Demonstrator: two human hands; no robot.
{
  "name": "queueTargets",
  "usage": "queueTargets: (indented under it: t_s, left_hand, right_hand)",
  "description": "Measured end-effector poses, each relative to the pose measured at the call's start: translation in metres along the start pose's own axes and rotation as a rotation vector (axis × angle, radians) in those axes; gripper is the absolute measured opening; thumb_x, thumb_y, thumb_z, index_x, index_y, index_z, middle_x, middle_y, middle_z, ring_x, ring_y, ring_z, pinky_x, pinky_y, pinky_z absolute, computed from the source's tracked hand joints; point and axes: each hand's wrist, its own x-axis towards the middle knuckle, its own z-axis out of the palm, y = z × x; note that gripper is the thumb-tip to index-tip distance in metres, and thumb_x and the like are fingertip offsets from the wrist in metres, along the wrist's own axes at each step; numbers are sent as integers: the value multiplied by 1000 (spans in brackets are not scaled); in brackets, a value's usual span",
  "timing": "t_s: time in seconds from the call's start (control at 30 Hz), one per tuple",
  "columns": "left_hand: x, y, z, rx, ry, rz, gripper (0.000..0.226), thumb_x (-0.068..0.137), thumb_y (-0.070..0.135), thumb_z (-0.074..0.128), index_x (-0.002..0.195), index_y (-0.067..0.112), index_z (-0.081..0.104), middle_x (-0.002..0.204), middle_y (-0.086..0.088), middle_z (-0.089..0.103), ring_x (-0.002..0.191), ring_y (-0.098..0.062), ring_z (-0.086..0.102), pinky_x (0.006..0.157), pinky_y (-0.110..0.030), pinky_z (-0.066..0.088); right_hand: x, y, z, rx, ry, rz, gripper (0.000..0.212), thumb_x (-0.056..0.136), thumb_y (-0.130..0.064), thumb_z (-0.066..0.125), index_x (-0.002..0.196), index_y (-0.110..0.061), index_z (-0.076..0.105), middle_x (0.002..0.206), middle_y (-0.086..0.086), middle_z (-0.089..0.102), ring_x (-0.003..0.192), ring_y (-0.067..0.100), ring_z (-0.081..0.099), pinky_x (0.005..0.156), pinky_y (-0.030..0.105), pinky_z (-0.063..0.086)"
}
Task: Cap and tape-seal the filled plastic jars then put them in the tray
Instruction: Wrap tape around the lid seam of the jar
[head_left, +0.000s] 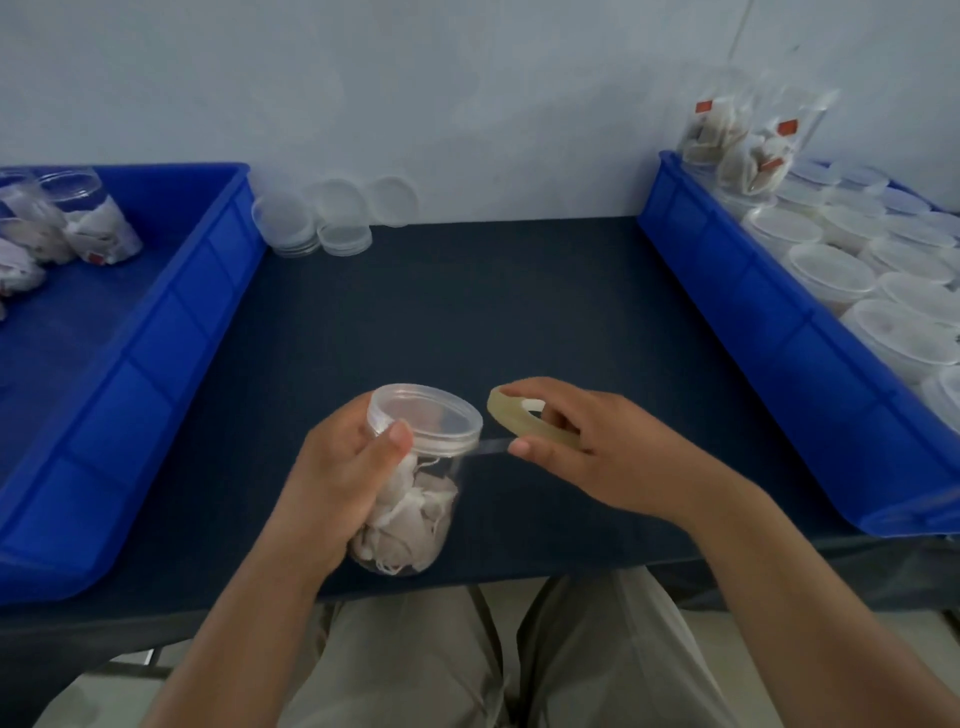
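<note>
My left hand (343, 478) grips a clear plastic jar (415, 499) filled with white tea bags, above the table's front edge. A clear cap (431, 415) sits on the jar, and my left thumb presses near the cap's rim. My right hand (587, 441) holds a thin roll of clear tape (511, 415) just right of the jar. A short strip of tape (493, 446) stretches from the roll to the jar under the cap.
A blue tray (171, 332) on the left holds several capped filled jars (98, 223). A blue tray (769, 312) on the right holds several white-topped jars (831, 270) and bagged tea bags (748, 140). Loose clear caps (337, 213) lie at the back of the dark table (467, 312).
</note>
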Motion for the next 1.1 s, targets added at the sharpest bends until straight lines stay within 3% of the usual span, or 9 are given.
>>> queueTargets:
  t_s: [0.1, 0.27, 0.37, 0.53, 0.63, 0.73, 0.83, 0.97, 1.1]
  left_hand:
    - [1, -7, 0, -92, -203, 29, 58, 92, 77, 62, 120, 29, 78, 113, -9, 79, 102, -23, 77, 83, -33, 61]
    - [9, -12, -7, -98, -390, 70, 74, 96, 79, 51, 135, 19, 71, 130, -11, 73, 120, -26, 71, 99, -41, 58]
    - [12, -11, -8, 16, -290, 103, 82, 92, 82, 55, 140, 16, 64, 131, -7, 72, 121, -24, 71, 100, -36, 57]
    - [0, -3, -2, 119, -146, 186, 46, 96, 69, 58, 137, 49, 58, 135, 19, 67, 126, -5, 64, 97, -16, 53]
    - [-9, 0, 10, 264, -32, 205, 69, 70, 78, 79, 131, 65, 49, 137, 29, 57, 128, 5, 57, 90, -7, 49]
    - [-14, 7, 13, 208, 56, 151, 94, 58, 91, 78, 140, 69, 38, 136, 38, 57, 124, 15, 57, 89, -1, 47]
    - [-14, 9, 10, 279, 11, 194, 100, 58, 83, 83, 145, 56, 42, 140, 32, 55, 128, 8, 56, 92, -13, 49]
    - [-10, 10, 13, 312, 87, 181, 95, 50, 87, 84, 133, 52, 52, 130, 30, 61, 119, 7, 61, 85, -15, 49]
    - [0, 5, 0, 58, 53, 69, 75, 56, 63, 91, 127, 50, 68, 122, 13, 75, 111, -9, 73, 88, -36, 61]
  right_hand:
    - [2, -2, 3, 73, -53, -63, 68, 88, -87, 44, 149, -58, 40, 105, -36, 60, 103, -9, 58, 75, 13, 46]
    - [1, -7, 9, 121, -83, -146, 57, 101, -70, 51, 154, -50, 47, 143, -39, 55, 128, -13, 54, 103, 11, 44]
    - [-1, -6, 10, 59, -56, -132, 54, 102, -71, 45, 153, -52, 47, 142, -34, 59, 125, -11, 55, 102, 13, 45]
    - [-4, -8, 17, -52, 32, -58, 60, 100, -81, 34, 152, -53, 46, 129, -27, 66, 111, -6, 58, 92, 25, 50]
    - [-8, -17, 24, -37, 77, -64, 56, 102, -80, 34, 148, -53, 49, 124, -26, 69, 111, -3, 61, 92, 29, 54]
    - [-12, -27, 27, -56, 124, -60, 56, 101, -80, 32, 146, -53, 53, 111, -28, 68, 104, -2, 60, 87, 24, 53]
    - [-14, -33, 31, -81, 139, -66, 47, 104, -74, 36, 138, -49, 57, 100, -22, 65, 94, 2, 60, 80, 27, 53]
    - [-14, -35, 33, -53, 135, -75, 57, 102, -77, 33, 145, -45, 53, 119, -21, 67, 106, 2, 62, 90, 30, 55]
    - [-13, -17, 25, 12, -27, -117, 68, 100, -75, 36, 159, -42, 39, 146, -35, 49, 130, -13, 46, 106, 7, 35]
